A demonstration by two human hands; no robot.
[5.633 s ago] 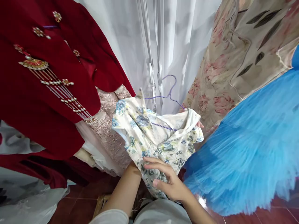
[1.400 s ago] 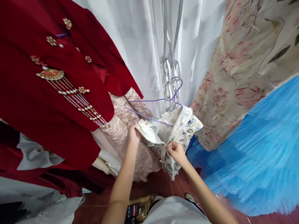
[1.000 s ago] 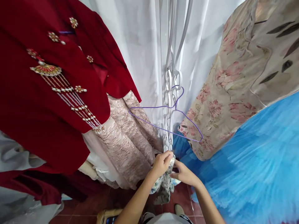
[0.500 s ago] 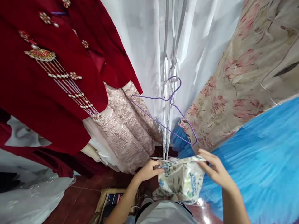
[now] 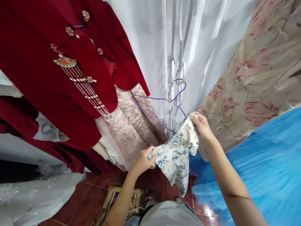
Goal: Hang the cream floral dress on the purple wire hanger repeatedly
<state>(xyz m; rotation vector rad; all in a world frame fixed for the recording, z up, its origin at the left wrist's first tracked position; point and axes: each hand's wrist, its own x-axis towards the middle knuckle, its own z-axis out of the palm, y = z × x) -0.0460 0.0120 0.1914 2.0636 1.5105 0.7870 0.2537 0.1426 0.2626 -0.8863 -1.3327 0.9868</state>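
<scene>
A small white garment with blue and green floral print (image 5: 175,157) is stretched between my hands. My left hand (image 5: 144,160) pinches its left end, low down. Higher up, my right hand (image 5: 199,124) grips the other end at the right side of a purple wire hanger (image 5: 154,117). The hanger dangles by its hook from a white hanging strip (image 5: 172,72). Cloth covers the hanger's right arm and lower right corner; whether that arm is inside the garment I cannot tell.
A dark red jacket (image 5: 94,78) with beaded ornaments and a pale pink textured skirt (image 5: 131,119) hang left. Floral cream fabric (image 5: 254,84) and a blue tulle skirt (image 5: 254,160) are at right, white curtain (image 5: 145,40) behind. A wooden stool (image 5: 113,194) stands on the red tiled floor (image 5: 82,194).
My right hand has risen with its end of the garment to the hanger's right side, covering that arm. My left hand has moved slightly up and left, still holding the other end.
</scene>
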